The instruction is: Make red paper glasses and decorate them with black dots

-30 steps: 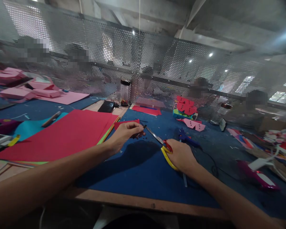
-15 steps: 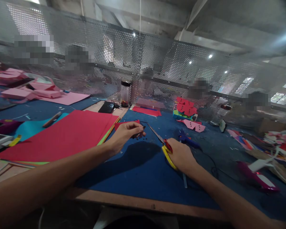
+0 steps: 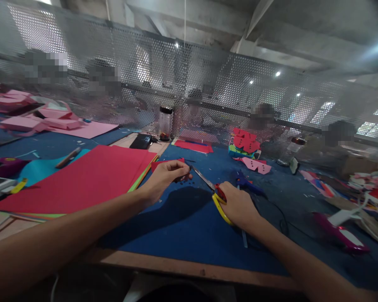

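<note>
My right hand [image 3: 239, 204] is closed around the red and yellow handles of a pair of scissors [image 3: 221, 208]. The blades point up and left, with their tips at the fingertips of my left hand [image 3: 173, 171]. That hand pinches a small black piece [image 3: 190, 167], perhaps paper; its full shape is hidden by the fingers. Small dark bits [image 3: 190, 182] lie on the blue table surface [image 3: 176, 235] beneath it. Behind the left hand, part of a red paper piece [image 3: 157, 162] shows.
Left lies a stack of red sheets [image 3: 91, 180] with a black phone [image 3: 140, 141] behind. A blue glue gun [image 3: 250, 184] with its cable is right of the scissors; a purple glue gun [image 3: 340, 235] lies farther right. Pink cutouts [image 3: 256, 165] and a jar [image 3: 165, 123] stand near the mesh partition [image 3: 208, 67].
The scissors have shifted slightly left, bringing their tips from just beside the black piece up to it. My left hand stays almost still.
</note>
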`<act>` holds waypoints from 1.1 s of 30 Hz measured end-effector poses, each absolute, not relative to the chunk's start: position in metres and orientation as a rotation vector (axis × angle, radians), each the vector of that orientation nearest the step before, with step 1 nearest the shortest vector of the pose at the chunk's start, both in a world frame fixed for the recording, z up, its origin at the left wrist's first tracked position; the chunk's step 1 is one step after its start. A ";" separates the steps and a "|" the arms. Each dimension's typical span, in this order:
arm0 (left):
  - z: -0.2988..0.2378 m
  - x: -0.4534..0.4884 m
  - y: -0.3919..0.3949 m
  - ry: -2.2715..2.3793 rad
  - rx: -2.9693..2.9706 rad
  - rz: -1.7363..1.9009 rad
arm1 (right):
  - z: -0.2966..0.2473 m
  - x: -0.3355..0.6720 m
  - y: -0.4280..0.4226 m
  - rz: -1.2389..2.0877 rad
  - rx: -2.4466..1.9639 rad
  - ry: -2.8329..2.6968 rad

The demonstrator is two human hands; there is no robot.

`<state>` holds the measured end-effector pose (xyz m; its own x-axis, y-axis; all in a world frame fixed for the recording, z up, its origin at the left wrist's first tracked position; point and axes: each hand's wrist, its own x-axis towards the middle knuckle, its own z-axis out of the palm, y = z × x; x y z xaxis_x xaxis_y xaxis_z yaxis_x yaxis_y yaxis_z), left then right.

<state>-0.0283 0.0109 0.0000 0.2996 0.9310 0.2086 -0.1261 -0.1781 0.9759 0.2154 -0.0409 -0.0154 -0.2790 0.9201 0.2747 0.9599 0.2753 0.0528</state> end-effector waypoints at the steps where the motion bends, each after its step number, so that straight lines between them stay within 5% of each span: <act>1: 0.000 -0.028 0.010 0.808 1.414 1.151 | -0.015 0.215 -0.041 -0.313 -1.758 -2.352; 33: 0.006 -0.025 0.006 0.857 1.435 1.122 | -0.017 0.215 -0.041 -0.215 -1.745 -2.379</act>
<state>-0.0247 0.0058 0.0055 0.2977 0.9370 0.1827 -0.0707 -0.1692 0.9830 0.2154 -0.0411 -0.0168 -0.2929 0.9276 0.2318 0.9541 0.2993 0.0082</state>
